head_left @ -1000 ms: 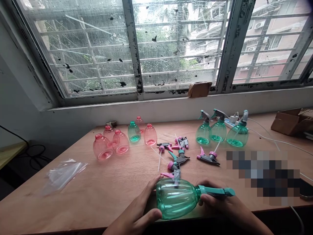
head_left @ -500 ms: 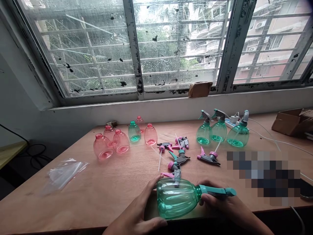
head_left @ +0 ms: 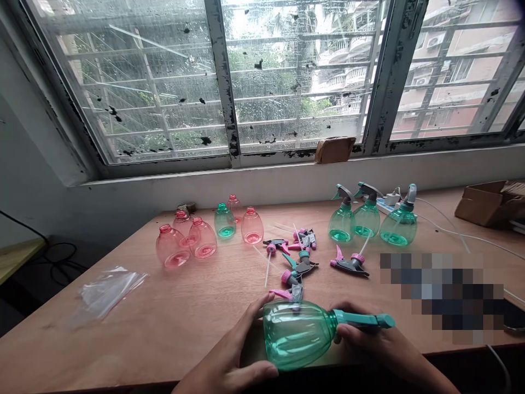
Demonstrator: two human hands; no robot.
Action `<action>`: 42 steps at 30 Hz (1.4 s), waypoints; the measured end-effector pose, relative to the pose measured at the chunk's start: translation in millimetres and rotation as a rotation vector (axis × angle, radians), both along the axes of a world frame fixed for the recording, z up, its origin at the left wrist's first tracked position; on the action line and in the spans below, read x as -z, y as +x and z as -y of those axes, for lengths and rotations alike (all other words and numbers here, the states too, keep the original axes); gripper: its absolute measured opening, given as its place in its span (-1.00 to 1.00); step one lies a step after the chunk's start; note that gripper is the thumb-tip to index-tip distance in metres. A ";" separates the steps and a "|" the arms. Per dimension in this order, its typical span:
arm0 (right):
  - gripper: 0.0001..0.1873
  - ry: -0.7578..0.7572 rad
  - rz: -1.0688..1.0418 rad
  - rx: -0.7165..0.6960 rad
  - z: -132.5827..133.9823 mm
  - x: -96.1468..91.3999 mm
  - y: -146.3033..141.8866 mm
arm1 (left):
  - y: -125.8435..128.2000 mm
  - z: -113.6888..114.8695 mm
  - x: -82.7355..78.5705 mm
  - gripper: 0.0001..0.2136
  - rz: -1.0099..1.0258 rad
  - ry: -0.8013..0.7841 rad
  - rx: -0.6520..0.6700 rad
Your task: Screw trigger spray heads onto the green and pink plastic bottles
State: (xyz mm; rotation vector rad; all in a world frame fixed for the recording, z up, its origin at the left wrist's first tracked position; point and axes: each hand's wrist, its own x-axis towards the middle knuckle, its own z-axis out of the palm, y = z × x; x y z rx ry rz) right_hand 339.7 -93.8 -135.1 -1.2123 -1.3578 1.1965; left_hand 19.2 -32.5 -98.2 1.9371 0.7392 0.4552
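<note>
A clear green spray bottle [head_left: 299, 335] lies on its side between my hands, above the table's front edge. Its base rests in my left hand [head_left: 238, 350], with the thumb on the near side and the fingers round the far side. My right hand [head_left: 365, 342] is closed round the neck, where a teal and dark spray head [head_left: 363, 319] sits on the bottle. Just beyond it lies a pink and grey spray head [head_left: 292, 284], partly hidden behind the bottle. A teal and grey spray head [head_left: 304, 264] lies farther back.
Several pink bottles [head_left: 204, 238] and one green bottle [head_left: 225, 221] without heads stand at the back left. Three green bottles with spray heads [head_left: 397, 225] stand at the back right, near a power strip [head_left: 385, 206] and a cardboard box [head_left: 484, 203]. Plastic bags [head_left: 110, 293] lie left.
The bottle has turned slightly in my hands, its near side dipping a little. Both hands keep their hold, and the things on the table have not moved.
</note>
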 end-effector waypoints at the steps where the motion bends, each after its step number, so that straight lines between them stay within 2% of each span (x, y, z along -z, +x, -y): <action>1: -0.59 -0.003 -0.004 0.006 0.1 -0.2 0.1 | 0.5 0.2 -0.3 -0.16 -0.014 0.007 -0.003; 9: -0.57 -0.024 0.008 0.012 0.6 0.3 -0.4 | 2.6 1.7 -1.1 -0.11 -0.058 0.085 0.006; 13: -0.56 -0.026 0.012 0.016 0.6 -0.6 -1.0 | 0.2 1.0 1.6 -0.08 -0.036 0.062 0.013; 19: -0.59 -0.022 -0.004 -0.018 0.2 -0.5 -0.6 | 1.1 -0.6 1.9 -0.28 0.019 -0.021 -0.004; 25: -0.59 -0.003 0.010 -0.020 -0.4 -0.8 0.1 | 2.5 0.2 -1.1 -0.09 -0.003 0.001 -0.007; 30: -0.61 -0.015 -0.009 -0.023 0.3 -1.9 0.9 | 4.1 1.3 -4.3 -0.08 -0.045 0.044 0.005; 34: -0.59 -0.006 0.028 0.007 1.0 -2.3 0.0 | 3.0 1.2 -4.3 -0.10 -0.012 0.038 0.025; 39: -0.53 -0.018 0.048 0.016 1.0 -3.0 -1.5 | 0.8 1.2 -0.8 -0.27 0.001 0.005 0.002; 42: -0.53 -0.013 0.066 0.018 0.7 -2.6 -1.0 | 0.9 0.0 0.5 -0.27 -0.003 -0.001 -0.004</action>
